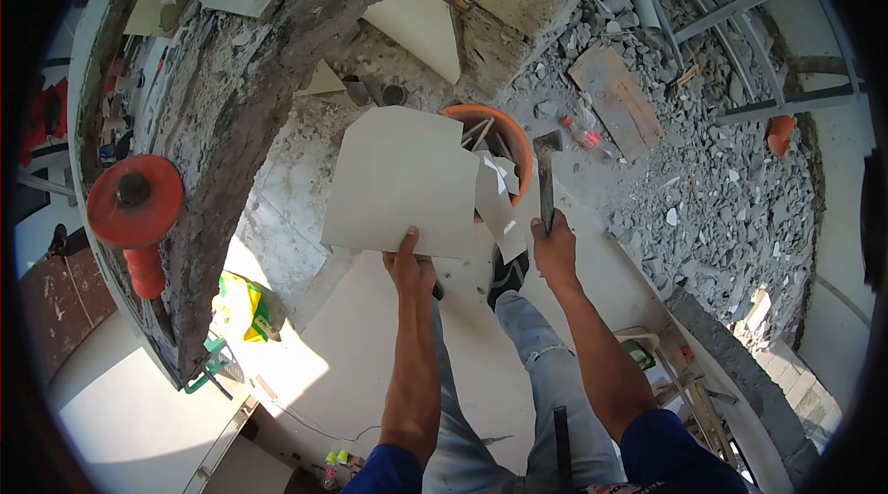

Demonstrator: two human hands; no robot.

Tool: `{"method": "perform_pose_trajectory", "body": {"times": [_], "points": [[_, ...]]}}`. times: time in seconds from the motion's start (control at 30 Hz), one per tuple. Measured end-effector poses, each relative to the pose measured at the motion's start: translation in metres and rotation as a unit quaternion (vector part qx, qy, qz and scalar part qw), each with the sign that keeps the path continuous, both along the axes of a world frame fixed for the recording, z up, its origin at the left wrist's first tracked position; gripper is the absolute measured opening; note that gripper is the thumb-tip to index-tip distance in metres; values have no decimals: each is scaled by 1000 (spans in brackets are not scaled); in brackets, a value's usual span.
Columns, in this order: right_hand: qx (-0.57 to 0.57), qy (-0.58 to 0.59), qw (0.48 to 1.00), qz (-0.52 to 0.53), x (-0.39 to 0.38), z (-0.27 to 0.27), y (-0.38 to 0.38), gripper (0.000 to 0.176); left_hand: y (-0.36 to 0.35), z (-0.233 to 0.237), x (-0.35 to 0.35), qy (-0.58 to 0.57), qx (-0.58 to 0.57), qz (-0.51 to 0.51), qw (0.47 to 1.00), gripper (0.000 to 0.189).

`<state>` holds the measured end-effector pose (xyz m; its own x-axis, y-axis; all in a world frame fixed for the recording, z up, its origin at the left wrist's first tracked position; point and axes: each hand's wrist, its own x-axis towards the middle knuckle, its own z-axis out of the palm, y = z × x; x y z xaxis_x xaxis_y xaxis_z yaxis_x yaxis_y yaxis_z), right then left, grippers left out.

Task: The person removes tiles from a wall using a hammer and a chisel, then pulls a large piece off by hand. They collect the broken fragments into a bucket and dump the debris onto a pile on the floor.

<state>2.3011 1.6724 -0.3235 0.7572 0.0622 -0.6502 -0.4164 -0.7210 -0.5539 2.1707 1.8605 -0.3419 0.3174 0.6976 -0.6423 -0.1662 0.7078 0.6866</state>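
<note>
Though bucket (pixel 513 129) half behind it, tile (pixel 398 184) tight in left hand (pixel 410 265), hammer (pixel 547 175) tight in right hand (pixel 553 251).

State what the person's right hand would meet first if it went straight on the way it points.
Probably the rubble floor beside the orange bucket, past the hammer that the right hand grips; depth is unclear.

Building site, unfinished. Rough concrete wall edge (pixel 250 78) at left, crumbling, with red mushroom-shaped grip (pixel 136 203) beside it. Yellow bag (pixel 240 304) near wall foot. Grey rubble (pixel 721 179) spread at right, wooden board (pixel 615 101) lying on it, metal frame (pixel 768 41) beyond. Pale tiled floor (pixel 370 355) below — hard sunlight patch, sharp shadows.
</note>
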Motion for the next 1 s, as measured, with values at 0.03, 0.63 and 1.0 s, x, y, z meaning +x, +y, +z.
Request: {"method": "perform_pose_trajectory", "body": {"times": [0.03,0.63,1.0], "points": [[5,18,1000,-16,-9,-2,-10,25,1,3,-7,12,5,-9,1000,46],[-193,-14,855,481,39,-73,46,26,-22,118,-125,170,-6,-27,985,52],[-72,-32,957,280,-12,-44,-58,36,-43,123,-141,176,-40,-18,983,49]]}}
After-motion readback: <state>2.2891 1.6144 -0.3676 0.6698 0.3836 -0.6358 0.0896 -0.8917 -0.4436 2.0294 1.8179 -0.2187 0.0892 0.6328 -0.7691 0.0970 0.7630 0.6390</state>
